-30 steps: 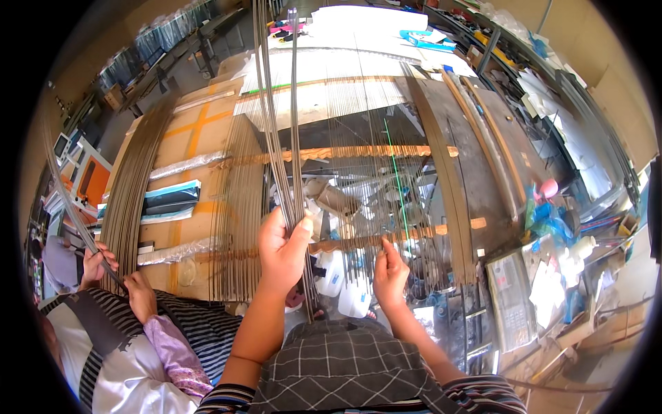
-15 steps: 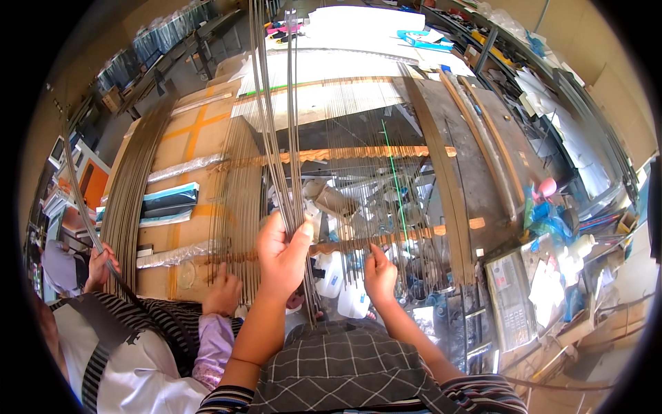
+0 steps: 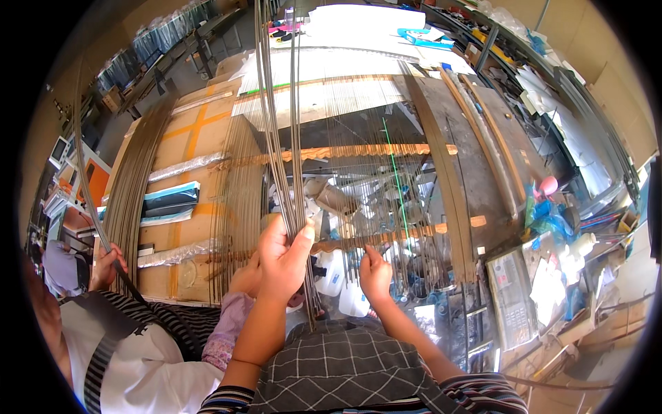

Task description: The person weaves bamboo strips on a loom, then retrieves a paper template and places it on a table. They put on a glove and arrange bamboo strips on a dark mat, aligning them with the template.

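A tall bundle of long, thin grey rods [image 3: 276, 152] rises from my left hand [image 3: 283, 259], whose fingers and thumb are wrapped round it; its lower ends hang in front of my apron. To the right, my right hand [image 3: 376, 274] is closed, its index finger and thumb at the near notched wooden rail [image 3: 441, 228]. Whether a single rod is between those fingertips is too fine to tell. Many similar thin rods lie lengthwise across this rail and the far notched rail [image 3: 407, 150]. One thin green rod [image 3: 394, 169] stands out among them.
At my left, a co-worker holds another rod bundle [image 3: 81, 152]; their other hand [image 3: 246, 277] is beside my left forearm. Dense rod rows [image 3: 138, 172] lie over cardboard. A keypad device [image 3: 514, 303] and cluttered plastic bags [image 3: 548, 214] are at right. White sheets [image 3: 365, 19] cover the far end.
My right hand has shifted slightly left along the near rail. The co-worker's near hand has moved right, partly behind my left forearm. My left hand still grips the bundle.
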The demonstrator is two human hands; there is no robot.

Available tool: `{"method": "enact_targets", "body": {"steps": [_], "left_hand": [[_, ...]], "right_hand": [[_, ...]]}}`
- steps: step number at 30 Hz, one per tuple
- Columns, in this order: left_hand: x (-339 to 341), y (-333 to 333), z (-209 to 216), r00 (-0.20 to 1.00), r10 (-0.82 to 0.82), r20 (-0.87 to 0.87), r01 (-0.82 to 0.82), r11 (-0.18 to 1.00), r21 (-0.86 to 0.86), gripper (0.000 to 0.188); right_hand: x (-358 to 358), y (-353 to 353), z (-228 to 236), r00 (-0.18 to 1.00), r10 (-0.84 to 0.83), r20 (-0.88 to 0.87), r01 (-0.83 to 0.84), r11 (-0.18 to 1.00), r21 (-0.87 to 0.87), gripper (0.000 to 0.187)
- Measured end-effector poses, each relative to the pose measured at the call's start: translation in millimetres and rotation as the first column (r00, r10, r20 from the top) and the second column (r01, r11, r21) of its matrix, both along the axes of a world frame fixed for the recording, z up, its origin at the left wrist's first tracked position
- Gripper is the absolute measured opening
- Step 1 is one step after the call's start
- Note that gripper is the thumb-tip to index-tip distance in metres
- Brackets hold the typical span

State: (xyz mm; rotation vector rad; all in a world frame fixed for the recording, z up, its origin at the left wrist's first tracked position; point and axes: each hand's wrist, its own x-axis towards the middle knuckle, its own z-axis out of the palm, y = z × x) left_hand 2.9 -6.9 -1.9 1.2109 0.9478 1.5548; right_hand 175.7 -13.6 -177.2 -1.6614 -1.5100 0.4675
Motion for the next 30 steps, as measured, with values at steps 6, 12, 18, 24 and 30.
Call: {"method": "enact_targets", "body": {"steps": [6, 12, 18, 24, 30], "left_hand": [[-2.4, -2.9, 0.2, 0.999, 0.02, -0.032, -0.02, 1.0, -0.007, 0.004], [-7.1, -4.5, -2.3, 0.999, 0.023, -0.043, -0.024, 1.0, -0.003, 0.007], [-10.9, -4.6, -3.4, 0.996, 0.044, -0.081, -0.043, 0.999, 0.023, 0.012], [-10.9, -6.7, -3.4, 0.996, 0.049, -0.071, -0.048, 0.999, 0.011, 0.012], [-12.7, -8.3, -1.8, 0.995, 0.049, -0.083, -0.048, 0.999, 0.009, 0.013]], "right_hand": [[-8.0, 7.0, 0.8, 0.998, -0.02, -0.065, 0.017, 0.999, -0.042, 0.028], [-15.0, 22.3, 0.4, 1.0, -0.01, -0.01, 0.011, 1.0, 0.009, 0.027], [-21.3, 30.4, -9.4, 1.0, -0.017, 0.02, 0.018, 0.999, -0.044, 0.028], [-23.9, 28.2, -17.1, 0.995, -0.023, 0.098, 0.04, 0.984, -0.176, 0.029], [-24.7, 26.8, -23.3, 0.985, -0.004, 0.173, 0.047, 0.968, -0.245, 0.029]]}}
